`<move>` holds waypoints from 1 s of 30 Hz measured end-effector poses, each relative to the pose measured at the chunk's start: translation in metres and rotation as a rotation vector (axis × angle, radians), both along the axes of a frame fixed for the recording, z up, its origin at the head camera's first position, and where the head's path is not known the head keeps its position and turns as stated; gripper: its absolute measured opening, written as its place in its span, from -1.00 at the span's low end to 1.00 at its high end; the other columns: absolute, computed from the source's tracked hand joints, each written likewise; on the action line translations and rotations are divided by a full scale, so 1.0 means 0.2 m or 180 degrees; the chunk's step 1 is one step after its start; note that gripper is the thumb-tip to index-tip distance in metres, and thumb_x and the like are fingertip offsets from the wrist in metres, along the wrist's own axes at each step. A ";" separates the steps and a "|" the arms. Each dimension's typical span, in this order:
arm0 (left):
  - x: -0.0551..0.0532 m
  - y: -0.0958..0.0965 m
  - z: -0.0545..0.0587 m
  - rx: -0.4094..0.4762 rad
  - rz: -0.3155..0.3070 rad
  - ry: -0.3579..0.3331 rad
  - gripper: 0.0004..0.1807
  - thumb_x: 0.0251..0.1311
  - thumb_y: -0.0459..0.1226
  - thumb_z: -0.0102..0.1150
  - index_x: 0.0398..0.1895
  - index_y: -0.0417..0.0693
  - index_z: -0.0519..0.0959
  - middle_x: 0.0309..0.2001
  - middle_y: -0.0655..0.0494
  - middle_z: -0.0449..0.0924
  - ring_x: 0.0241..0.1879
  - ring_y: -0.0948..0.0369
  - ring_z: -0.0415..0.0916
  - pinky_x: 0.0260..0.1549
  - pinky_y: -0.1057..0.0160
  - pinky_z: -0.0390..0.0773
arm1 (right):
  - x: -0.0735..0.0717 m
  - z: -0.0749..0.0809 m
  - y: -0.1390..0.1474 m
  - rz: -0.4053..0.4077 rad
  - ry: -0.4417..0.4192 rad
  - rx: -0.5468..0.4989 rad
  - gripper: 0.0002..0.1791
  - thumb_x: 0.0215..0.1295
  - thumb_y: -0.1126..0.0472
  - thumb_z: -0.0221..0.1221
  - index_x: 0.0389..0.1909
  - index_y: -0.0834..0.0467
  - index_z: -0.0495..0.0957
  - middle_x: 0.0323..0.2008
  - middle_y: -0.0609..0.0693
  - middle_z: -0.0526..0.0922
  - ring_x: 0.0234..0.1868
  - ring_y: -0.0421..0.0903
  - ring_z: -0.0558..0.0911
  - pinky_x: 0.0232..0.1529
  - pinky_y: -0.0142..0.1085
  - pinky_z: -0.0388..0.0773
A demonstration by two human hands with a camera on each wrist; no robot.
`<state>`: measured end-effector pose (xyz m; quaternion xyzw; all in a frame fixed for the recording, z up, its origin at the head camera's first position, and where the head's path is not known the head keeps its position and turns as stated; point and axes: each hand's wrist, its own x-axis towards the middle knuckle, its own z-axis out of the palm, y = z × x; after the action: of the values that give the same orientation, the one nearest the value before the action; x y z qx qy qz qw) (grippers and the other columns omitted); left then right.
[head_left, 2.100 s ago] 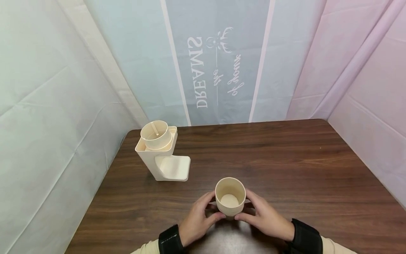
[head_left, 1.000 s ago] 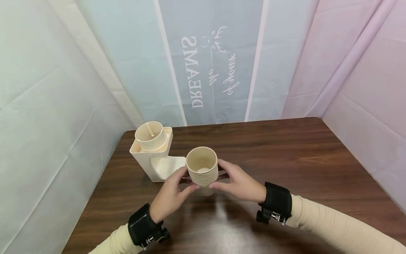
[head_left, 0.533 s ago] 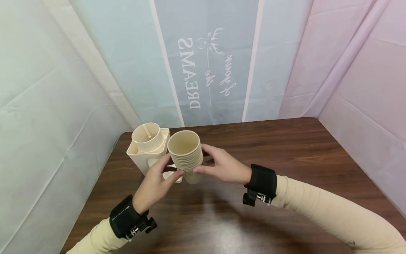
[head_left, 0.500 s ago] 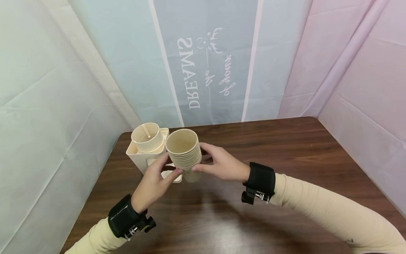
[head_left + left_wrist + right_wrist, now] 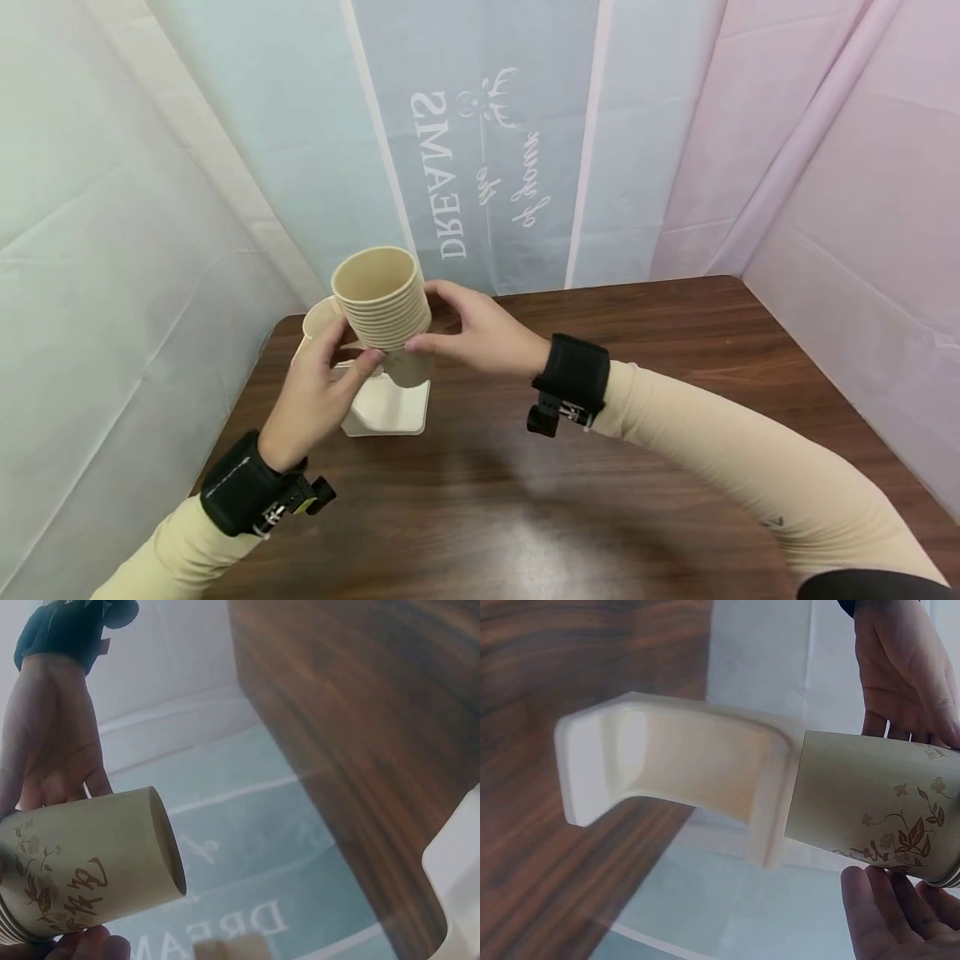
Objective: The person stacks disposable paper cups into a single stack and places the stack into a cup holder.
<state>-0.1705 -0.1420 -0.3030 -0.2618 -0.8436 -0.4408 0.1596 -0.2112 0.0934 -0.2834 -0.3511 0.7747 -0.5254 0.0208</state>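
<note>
A stack of beige paper cups (image 5: pixel 386 312) is held up off the table, tilted, rims toward the upper left. My left hand (image 5: pixel 311 404) grips its left side, thumb at the front, and my right hand (image 5: pixel 486 333) grips the right side. Brown flowers and writing decorate the lowest cup (image 5: pixel 112 859) in the left wrist view; leaves show on the cup (image 5: pixel 877 799) in the right wrist view. Just behind and below stands a cream holder (image 5: pixel 393 410) with a flat base. Its round top ring (image 5: pixel 321 317) is mostly hidden by the cups and my left hand.
The dark wood table (image 5: pixel 600 467) spreads out to the right and front. A pale blue printed cloth (image 5: pixel 480 150) hangs behind its back edge, with pale cloth walls at left and right (image 5: pixel 847 200).
Both hands have lifted the cup stack from the table's front middle and carried it left and back, up to the cream holder. The stack now tilts and covers much of the holder's upper part.
</note>
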 end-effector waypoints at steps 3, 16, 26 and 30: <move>-0.01 -0.04 0.03 0.0005 0.0117 0.0190 -0.48 0.39 -0.42 0.20 0.39 -0.25 0.39 0.12 -0.11 0.57 0.09 0.17 0.54 0.00 0.49 0.55 | -0.02 0.05 -0.06 -0.0104 0.0139 0.0026 -0.37 0.28 0.16 0.41 0.33 0.19 0.43 0.05 -0.05 0.65 0.07 -0.21 0.60 0.15 -0.29 0.56; -0.09 -0.15 0.16 0.0438 0.0434 0.0438 -0.48 0.46 -0.40 0.10 0.46 -0.22 0.35 0.20 -0.09 0.53 0.16 0.33 0.48 0.06 0.49 0.53 | -0.12 0.22 -0.28 -0.0204 0.0126 -0.0089 -0.45 0.36 0.17 0.35 0.33 0.18 0.50 0.06 0.02 0.68 0.03 -0.18 0.64 0.01 -0.42 0.61; -0.15 -0.22 0.18 0.0534 0.0640 0.0300 -0.50 0.49 -0.29 0.09 0.44 -0.18 0.38 0.13 0.04 0.52 0.13 0.30 0.48 0.06 0.48 0.53 | -0.19 0.23 -0.42 -0.0294 0.0043 -0.0105 -0.42 0.40 0.15 0.31 0.38 0.18 0.44 0.17 0.02 0.64 0.08 -0.16 0.64 0.04 -0.50 0.55; -0.18 -0.25 0.17 0.0479 0.0667 0.0228 -0.48 0.50 -0.26 0.10 0.47 -0.14 0.35 0.18 -0.05 0.52 0.16 0.31 0.46 0.08 0.47 0.52 | -0.22 0.20 -0.47 -0.0301 0.0103 -0.0129 -0.45 0.41 0.19 0.29 0.37 0.22 0.45 0.16 0.06 0.64 0.07 -0.12 0.65 0.01 -0.52 0.55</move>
<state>-0.2065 -0.1919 -0.2692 -0.1751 -0.8247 -0.4741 0.2540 -0.2560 -0.0001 -0.2435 -0.3230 0.7799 -0.5356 -0.0237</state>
